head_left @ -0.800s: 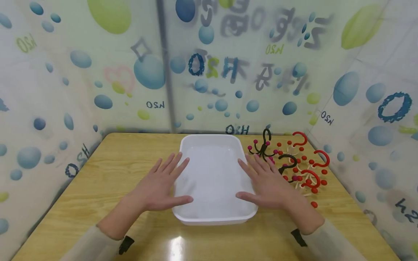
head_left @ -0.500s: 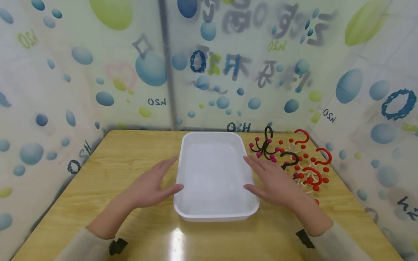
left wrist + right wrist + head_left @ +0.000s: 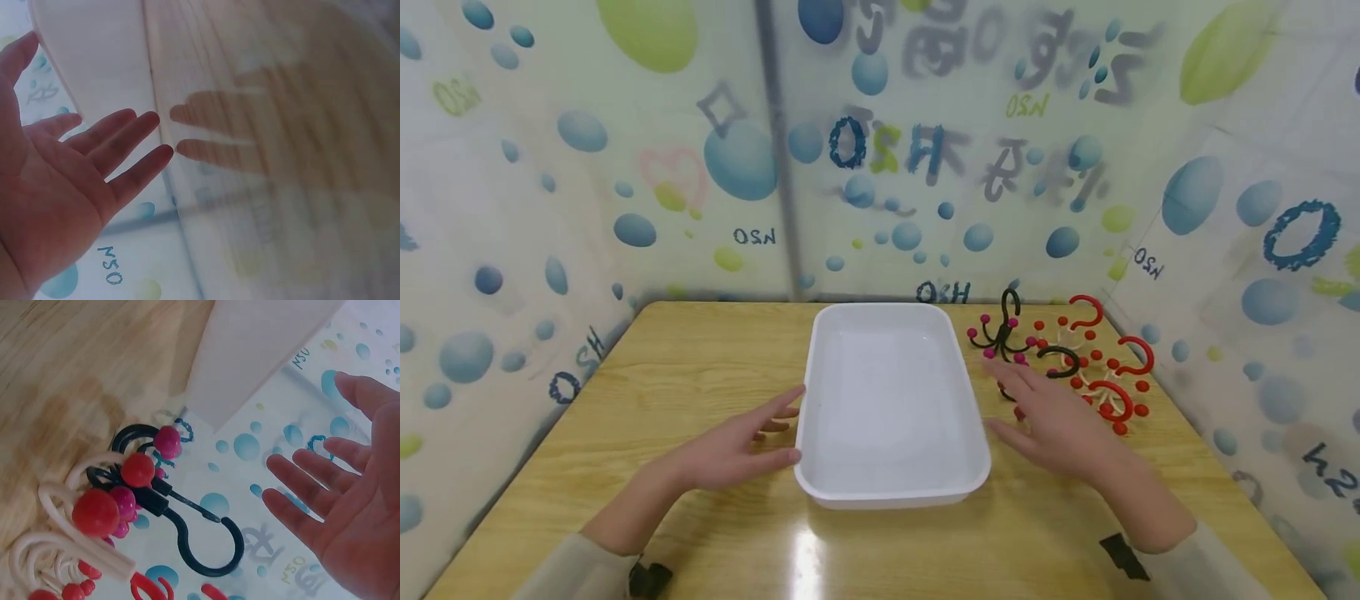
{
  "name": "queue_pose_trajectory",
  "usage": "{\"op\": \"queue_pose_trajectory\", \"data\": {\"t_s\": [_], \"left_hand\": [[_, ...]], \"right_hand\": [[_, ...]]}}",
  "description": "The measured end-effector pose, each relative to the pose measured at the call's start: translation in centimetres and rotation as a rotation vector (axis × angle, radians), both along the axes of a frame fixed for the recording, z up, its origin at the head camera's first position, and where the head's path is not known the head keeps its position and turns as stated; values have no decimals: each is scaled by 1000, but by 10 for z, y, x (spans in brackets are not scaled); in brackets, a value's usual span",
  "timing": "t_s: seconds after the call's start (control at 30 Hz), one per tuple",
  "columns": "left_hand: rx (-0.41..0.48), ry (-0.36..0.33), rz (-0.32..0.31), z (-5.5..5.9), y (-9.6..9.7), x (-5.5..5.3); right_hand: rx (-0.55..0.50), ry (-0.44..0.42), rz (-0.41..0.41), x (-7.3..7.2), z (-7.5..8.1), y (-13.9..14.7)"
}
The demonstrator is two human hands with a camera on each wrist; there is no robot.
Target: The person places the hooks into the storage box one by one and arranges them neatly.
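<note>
A white rectangular tray (image 3: 891, 400) sits in the middle of the wooden table, with nothing inside it. My left hand (image 3: 722, 454) is beside its left rim, fingers loosely extended; whether the fingertips touch the rim I cannot tell. In the left wrist view the left palm (image 3: 69, 169) faces the tray's side wall (image 3: 103, 56) and holds nothing. On the other side my right hand (image 3: 1067, 429) hovers by the right rim, fingers extended, partly in front of a black hook (image 3: 1060, 360). The right wrist view shows the right palm (image 3: 350, 519) bare, a little away from the tray wall (image 3: 244, 356).
Several multi-armed hooks with ball tips lie at the table's right: a black one with magenta balls (image 3: 1002, 336) and red-and-cream ones (image 3: 1112, 400). The wooden table (image 3: 715, 350) extends left and in front of the tray. Patterned curtain walls (image 3: 895, 208) enclose the back and sides.
Both hands have spread apart, from over the tray's edges to outside its left and right rims, and sunk lower. The tray and hooks stay in place.
</note>
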State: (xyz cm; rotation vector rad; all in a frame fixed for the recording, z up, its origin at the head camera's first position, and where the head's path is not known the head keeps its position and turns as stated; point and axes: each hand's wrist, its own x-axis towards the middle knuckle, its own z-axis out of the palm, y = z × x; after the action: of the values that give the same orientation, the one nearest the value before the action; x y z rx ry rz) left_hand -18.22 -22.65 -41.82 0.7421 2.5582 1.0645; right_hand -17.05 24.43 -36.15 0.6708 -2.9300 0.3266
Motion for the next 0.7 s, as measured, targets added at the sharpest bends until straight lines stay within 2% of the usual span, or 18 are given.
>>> {"op": "queue_pose_trajectory", "data": {"t_s": [0.13, 0.3, 0.47, 0.53, 0.63, 0.7], "left_hand": [[-19, 3, -12, 0, -2, -1], [-32, -10, -15, 1, -2, -1], [-59, -59, -4, 2, -2, 0], [-71, -75, -1, 2, -1, -1], [-76, -87, 4, 2, -1, -1], [-76, -87, 4, 1, -1, -1]], "right_hand": [[-25, 22, -25, 3, 10, 10], [-77, 66, -97, 5, 25, 29], [-173, 148, -111, 0, 30, 59], [-193, 155, -118, -3, 32, 73], [-179, 109, -153, -6, 33, 92], [-168, 49, -181, -9, 34, 104]]}}
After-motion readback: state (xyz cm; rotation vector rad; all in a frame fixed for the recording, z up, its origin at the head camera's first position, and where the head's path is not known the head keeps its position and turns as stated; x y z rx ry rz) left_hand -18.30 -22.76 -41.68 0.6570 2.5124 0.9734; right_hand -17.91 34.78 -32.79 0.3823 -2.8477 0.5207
